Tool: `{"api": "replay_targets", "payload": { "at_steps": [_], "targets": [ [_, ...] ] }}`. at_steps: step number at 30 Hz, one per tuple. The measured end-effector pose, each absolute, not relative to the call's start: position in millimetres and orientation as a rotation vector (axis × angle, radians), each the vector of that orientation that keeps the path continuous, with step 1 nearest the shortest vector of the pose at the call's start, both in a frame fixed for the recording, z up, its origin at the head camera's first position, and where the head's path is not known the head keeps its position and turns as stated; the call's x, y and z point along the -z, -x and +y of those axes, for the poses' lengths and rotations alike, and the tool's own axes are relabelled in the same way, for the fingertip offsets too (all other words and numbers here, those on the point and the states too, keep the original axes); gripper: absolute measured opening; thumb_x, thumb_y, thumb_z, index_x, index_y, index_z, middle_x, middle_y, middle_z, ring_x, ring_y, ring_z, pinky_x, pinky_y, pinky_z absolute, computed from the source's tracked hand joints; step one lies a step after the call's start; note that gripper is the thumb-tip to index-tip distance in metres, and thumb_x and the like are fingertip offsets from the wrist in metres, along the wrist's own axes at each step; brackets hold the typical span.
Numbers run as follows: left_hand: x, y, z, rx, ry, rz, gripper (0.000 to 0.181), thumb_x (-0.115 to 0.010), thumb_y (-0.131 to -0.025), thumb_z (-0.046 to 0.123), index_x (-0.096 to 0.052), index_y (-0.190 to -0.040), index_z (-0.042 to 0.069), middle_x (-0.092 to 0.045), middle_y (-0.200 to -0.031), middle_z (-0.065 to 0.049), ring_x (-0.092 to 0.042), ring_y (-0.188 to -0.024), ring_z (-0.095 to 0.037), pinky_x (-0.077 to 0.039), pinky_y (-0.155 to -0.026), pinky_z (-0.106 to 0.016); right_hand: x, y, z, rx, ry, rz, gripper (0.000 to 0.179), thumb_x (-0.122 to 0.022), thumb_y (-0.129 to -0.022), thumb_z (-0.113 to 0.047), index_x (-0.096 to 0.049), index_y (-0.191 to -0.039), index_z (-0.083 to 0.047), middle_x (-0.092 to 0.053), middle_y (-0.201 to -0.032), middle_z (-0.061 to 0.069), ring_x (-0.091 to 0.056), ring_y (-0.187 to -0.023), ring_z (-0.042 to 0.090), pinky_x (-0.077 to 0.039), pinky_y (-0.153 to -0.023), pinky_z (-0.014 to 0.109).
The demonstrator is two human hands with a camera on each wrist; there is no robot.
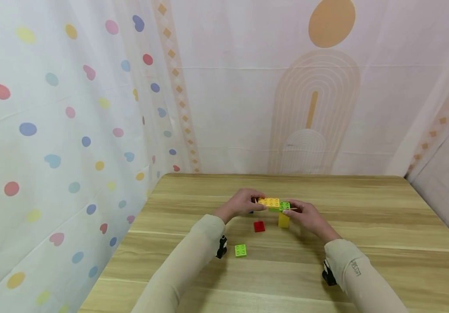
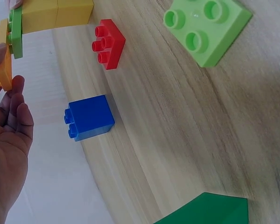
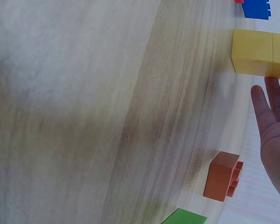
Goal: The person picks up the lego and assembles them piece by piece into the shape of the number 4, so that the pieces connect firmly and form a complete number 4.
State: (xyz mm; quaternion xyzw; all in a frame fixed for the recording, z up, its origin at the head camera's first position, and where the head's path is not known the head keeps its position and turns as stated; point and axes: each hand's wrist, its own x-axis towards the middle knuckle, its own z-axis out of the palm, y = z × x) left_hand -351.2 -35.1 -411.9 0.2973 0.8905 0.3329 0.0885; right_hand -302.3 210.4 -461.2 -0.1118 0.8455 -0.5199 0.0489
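My left hand [image 1: 244,202] pinches the left end of a flat orange-yellow brick [image 1: 269,202]. This brick lies over part of a flat green brick [image 1: 284,206], which sticks out to the left from the top of two stacked yellow bricks [image 2: 56,14]. On the other side, my right hand [image 1: 306,214] holds the green brick's right end between thumb and forefinger. Its other fingers [image 3: 274,100] reach up beside the yellow stack [image 3: 254,51] in the right wrist view. Nearer than the stack lies a flat red brick [image 1: 259,226].
A blue brick [image 2: 91,116] stands behind the left hand. Closer to me lies a light green brick [image 1: 240,251]. Toward the left wrist view's bottom is a dark green piece [image 2: 214,212]. An orange-brown brick [image 3: 222,176] and a green piece [image 3: 184,217] show in the right wrist view.
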Motion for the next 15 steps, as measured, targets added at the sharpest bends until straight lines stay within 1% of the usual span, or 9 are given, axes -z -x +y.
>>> {"api": "replay_targets", "payload": {
  "at_steps": [8,15],
  "targets": [
    [412.9,350.6,-34.9,-0.984,-0.893,2.656,0.032,-0.073,-0.091,0.018,-0.07,-0.121,0.006,-0.064,-0.091,0.001,-0.054,-0.077,-0.01,-0.046,-0.065,-0.022,460.6,302.5,209.7,1.579,0.357,2.589,0.048,-0.063,-0.099,-0.028,-0.056,-0.137,0.0,-0.064,-0.121,0.013,-0.059,-0.104,0.023,-0.05,-0.083,0.037],
    [414.1,350.6,-33.2,-0.998,-0.842,2.651,0.031,-0.075,-0.09,0.018,-0.072,-0.118,0.006,-0.064,-0.089,0.002,-0.054,-0.078,-0.01,-0.047,-0.066,-0.022,459.7,300.3,209.0,1.565,0.342,2.6,0.048,-0.063,-0.099,-0.028,-0.056,-0.138,0.0,-0.063,-0.125,0.015,-0.06,-0.109,0.026,-0.051,-0.085,0.038]
  ]
}}
